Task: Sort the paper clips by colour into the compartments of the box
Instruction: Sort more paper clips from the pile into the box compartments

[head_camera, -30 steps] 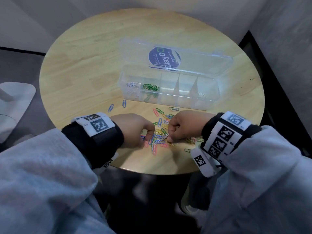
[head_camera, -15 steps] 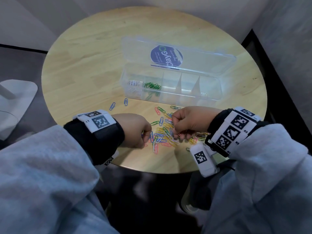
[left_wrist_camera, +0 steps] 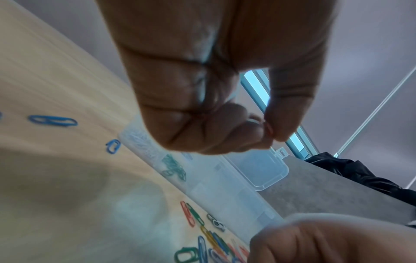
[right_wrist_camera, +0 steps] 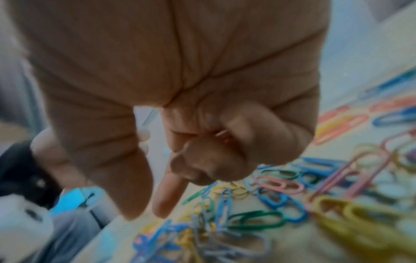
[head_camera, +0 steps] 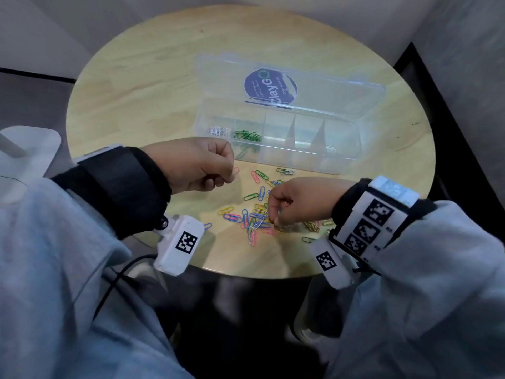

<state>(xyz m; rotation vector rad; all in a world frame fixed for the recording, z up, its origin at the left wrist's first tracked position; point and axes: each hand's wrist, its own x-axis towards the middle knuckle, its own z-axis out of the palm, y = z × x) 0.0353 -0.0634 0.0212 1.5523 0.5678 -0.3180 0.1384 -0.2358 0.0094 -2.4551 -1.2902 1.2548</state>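
On a round wooden table [head_camera: 142,86], the left hand [head_camera: 194,165] pinches a red paper clip [left_wrist_camera: 269,130] near the clear compartment box [head_camera: 338,149]; the right hand [head_camera: 300,201], fingers curled, pinches a pink clip [right_wrist_camera: 223,136] over the mixed-colour paper clips [head_camera: 254,214] by the near edge.

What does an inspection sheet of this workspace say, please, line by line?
Surface: round wooden table.
Job's things: clear box, lid open; white clips in its leftmost compartment, green clips in the next, the others look empty; mixed pile loose on the table near the hands.
Clutter: nothing seen.
Grippers: left hand pinches a red clip near the box; right hand over the pile, fingers curled round a pink clip.
Cables: black cable from the left wrist camera.
Surroundings: grey walls, white object at left.
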